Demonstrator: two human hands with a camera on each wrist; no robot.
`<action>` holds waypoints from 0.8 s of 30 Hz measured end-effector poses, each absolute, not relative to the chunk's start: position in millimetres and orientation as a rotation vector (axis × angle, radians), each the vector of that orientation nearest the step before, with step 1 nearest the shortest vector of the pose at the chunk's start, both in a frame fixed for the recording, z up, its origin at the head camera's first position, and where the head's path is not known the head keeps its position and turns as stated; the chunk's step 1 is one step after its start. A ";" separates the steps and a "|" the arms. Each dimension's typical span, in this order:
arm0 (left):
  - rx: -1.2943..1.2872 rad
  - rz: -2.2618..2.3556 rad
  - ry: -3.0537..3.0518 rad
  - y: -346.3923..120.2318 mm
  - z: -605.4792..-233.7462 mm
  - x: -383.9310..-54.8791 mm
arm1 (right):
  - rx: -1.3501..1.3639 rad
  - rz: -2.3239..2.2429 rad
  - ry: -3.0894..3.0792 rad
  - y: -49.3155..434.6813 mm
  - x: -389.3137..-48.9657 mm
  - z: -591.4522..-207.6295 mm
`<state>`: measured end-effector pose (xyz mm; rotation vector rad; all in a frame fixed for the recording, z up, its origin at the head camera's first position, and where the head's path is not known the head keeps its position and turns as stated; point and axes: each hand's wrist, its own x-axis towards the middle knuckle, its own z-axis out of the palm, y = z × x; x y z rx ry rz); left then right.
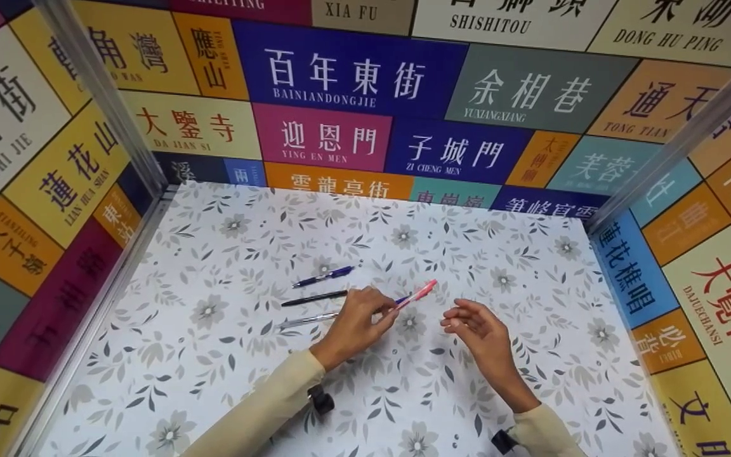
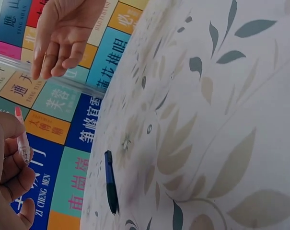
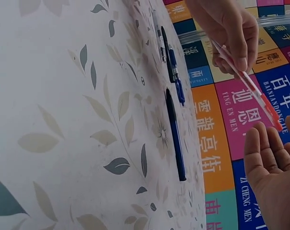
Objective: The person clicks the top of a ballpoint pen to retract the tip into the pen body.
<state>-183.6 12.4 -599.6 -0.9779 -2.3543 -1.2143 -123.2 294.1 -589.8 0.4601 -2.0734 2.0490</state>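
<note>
My left hand (image 1: 360,320) pinches a pen with a clear barrel and a pink-red cap (image 1: 426,289), held above the table with the cap pointing right. In the right wrist view this pen (image 3: 252,88) slants down from the left hand's thumb and fingers, its coloured end near the right fingertips. My right hand (image 1: 481,339) hovers to the right, fingers relaxed, with nothing in it. A blue pen (image 3: 174,134) lies on the table below; the pink one partly covers it in the head view.
Left of the hands lie a blue pen (image 1: 323,277), a black pen (image 1: 311,298) and a clear pen (image 1: 305,320), roughly side by side. The table (image 1: 169,355) has a floral cover. Panels with coloured signs (image 1: 353,70) enclose its back and sides.
</note>
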 end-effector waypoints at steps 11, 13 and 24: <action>-0.989 -1.300 -2.344 17.0 -593.4 -174.8 | 0.462 2.046 -2.071 288.1 -122.0 -585.4; -0.988 -1.309 -2.345 17.8 -592.6 -173.3 | 0.471 2.039 -2.072 287.3 -121.9 -584.1; -0.992 -1.341 -2.325 21.4 -584.2 -164.1 | 0.501 2.051 -2.081 278.4 -123.7 -574.7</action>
